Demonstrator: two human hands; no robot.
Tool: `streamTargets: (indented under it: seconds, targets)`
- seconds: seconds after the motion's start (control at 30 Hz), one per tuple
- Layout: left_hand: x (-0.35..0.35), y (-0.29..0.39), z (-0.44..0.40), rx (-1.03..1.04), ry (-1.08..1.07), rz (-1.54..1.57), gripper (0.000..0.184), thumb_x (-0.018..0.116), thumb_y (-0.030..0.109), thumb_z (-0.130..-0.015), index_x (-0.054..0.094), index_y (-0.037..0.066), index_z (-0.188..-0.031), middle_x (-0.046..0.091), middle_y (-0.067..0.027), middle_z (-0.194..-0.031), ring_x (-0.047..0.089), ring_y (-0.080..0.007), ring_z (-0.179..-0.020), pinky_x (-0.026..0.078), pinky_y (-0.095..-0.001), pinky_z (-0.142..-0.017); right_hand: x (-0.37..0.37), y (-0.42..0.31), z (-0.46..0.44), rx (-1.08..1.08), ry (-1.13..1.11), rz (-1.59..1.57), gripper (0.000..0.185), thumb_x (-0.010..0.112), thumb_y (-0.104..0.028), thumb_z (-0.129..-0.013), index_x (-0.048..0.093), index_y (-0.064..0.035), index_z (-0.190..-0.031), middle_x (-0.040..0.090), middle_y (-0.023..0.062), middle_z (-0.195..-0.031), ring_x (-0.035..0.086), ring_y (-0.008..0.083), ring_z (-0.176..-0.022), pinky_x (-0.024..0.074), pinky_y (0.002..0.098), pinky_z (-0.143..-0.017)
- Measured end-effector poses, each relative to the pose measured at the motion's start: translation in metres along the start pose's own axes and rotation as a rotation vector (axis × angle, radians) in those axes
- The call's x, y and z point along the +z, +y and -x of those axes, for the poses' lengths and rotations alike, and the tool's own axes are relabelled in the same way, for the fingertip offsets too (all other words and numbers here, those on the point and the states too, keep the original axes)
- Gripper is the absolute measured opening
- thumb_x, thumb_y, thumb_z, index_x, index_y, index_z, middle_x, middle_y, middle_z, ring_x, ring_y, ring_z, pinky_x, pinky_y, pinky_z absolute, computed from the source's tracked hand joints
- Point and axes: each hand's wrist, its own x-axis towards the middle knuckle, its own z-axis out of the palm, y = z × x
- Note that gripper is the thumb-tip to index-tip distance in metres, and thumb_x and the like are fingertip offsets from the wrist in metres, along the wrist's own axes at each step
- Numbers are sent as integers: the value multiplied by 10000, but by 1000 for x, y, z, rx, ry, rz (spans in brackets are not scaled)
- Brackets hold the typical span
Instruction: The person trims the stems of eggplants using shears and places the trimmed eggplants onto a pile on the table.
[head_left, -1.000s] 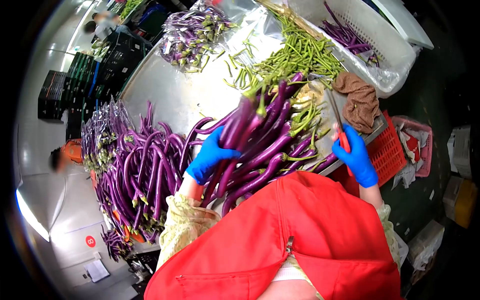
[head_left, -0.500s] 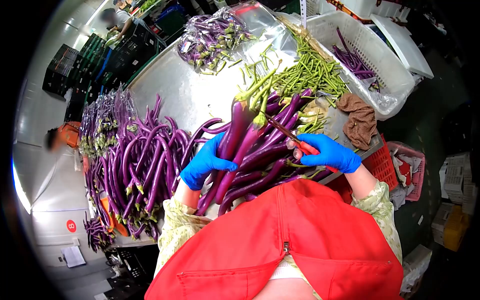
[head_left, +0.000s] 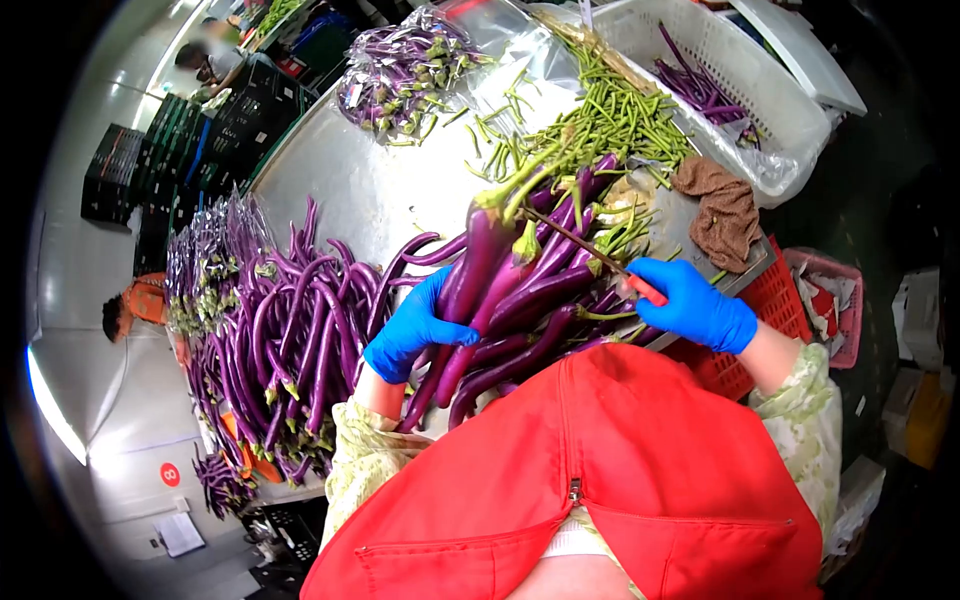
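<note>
My left hand (head_left: 415,325), in a blue glove, is wrapped round a few long purple eggplants (head_left: 478,265), their green stems pointing up and away from me. My right hand (head_left: 692,305), gloved too, grips red-handled scissors (head_left: 645,289). The thin dark blades reach left to the stems of the held eggplants, near one green cap. Beneath and to the right of the bunch lie more loose eggplants (head_left: 535,300) on the metal table (head_left: 345,190). A large heap of eggplants (head_left: 300,330) lies left of my left hand.
Green stem pieces (head_left: 625,115) are piled at the back, beside bagged eggplants (head_left: 405,75). A white basket (head_left: 790,160) stands back right. A brown cloth (head_left: 718,215) lies at the table edge, above a red crate (head_left: 785,300). Other people are at the far left.
My right hand has come left from beside the cloth, bringing the scissor blades to the stems. The eggplants in my left hand are raised more upright than in the earliest frame.
</note>
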Motion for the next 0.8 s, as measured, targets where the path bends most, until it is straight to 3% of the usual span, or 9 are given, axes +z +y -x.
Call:
streamTargets:
  seconds: [0.07, 0.1, 0.2, 0.33, 0.37, 0.47, 0.57, 0.67, 0.8]
  targets:
    - [-4, -3, -1, -7, 41, -16, 906, 806, 27, -537, 407, 32, -1350, 543, -43, -1219, 506, -167, -1103, 361, -311, -1005, -15, -9, 3, 49, -77, 41, 215, 563, -100, -737, 560, -36, -942, 522, 109, -702, 489, 196, -612, 433, 317, -616]
    - [-4, -4, -1, -10, 45, -10, 911, 809, 22, -531, 408, 28, -1348, 543, -44, -1221, 511, -166, -1098, 373, -310, -994, -22, -12, 3, 83, -144, 59, 244, 547, -99, -770, 571, -8, -996, 479, 38, -703, 424, 90, -644, 409, 262, -609]
    - [4, 1, -3, -26, 45, -8, 912, 817, 19, -525, 413, 27, -1343, 543, -46, -1221, 510, -166, -1100, 371, -311, -996, -32, -23, 1, 135, -200, -165, 285, 560, -146, -749, 567, -3, -997, 564, 81, -732, 508, 161, -636, 441, 292, -641]
    - [6, -2, -7, -33, 45, -56, 912, 830, 18, -521, 417, 26, -1335, 545, -51, -1217, 508, -168, -1099, 369, -314, -999, -44, -40, -5, 255, -340, -100, 303, 541, -177, -765, 563, 10, -1002, 570, 68, -741, 532, 141, -672, 447, 296, -635]
    - [7, -2, -8, -50, 43, -74, 923, 825, 16, -514, 414, 29, -1341, 544, -46, -1220, 506, -166, -1102, 367, -315, -1000, -49, -57, -7, 404, -383, -91, 301, 532, -181, -767, 564, -1, -1006, 563, 72, -729, 531, 138, -663, 442, 297, -622]
    - [10, -3, -9, -76, 28, -103, 913, 817, 8, -514, 419, 37, -1335, 544, -39, -1216, 505, -162, -1099, 369, -316, -997, -35, -30, -18, 115, -315, -26, 275, 529, -194, -766, 561, -15, -972, 546, 72, -704, 540, 136, -654, 438, 303, -606]
    - [14, -5, -10, -52, 11, -94, 821, 816, -4, -548, 454, 42, -1284, 554, -41, -1185, 510, -158, -1080, 384, -314, -984, -35, -50, -22, 306, -351, -71, 232, 534, -202, -754, 536, -20, -896, 536, 78, -685, 572, 189, -670, 443, 349, -615]
    - [17, -5, -11, -93, 29, -63, 938, 814, 25, -505, 410, 39, -1351, 540, -35, -1227, 501, -165, -1107, 364, -318, -999, -18, -32, -30, 107, -185, 72, 170, 541, -168, -740, 515, -40, -849, 560, 140, -703, 566, 316, -652, 436, 403, -604]
    - [10, -4, -9, -71, 47, -14, 889, 805, 21, -504, 446, 45, -1317, 562, -20, -1163, 522, -151, -1046, 392, -310, -965, -14, -6, -29, -46, -61, 208, 138, 534, -124, -734, 523, -54, -852, 564, 168, -725, 556, 368, -660, 431, 418, -589]
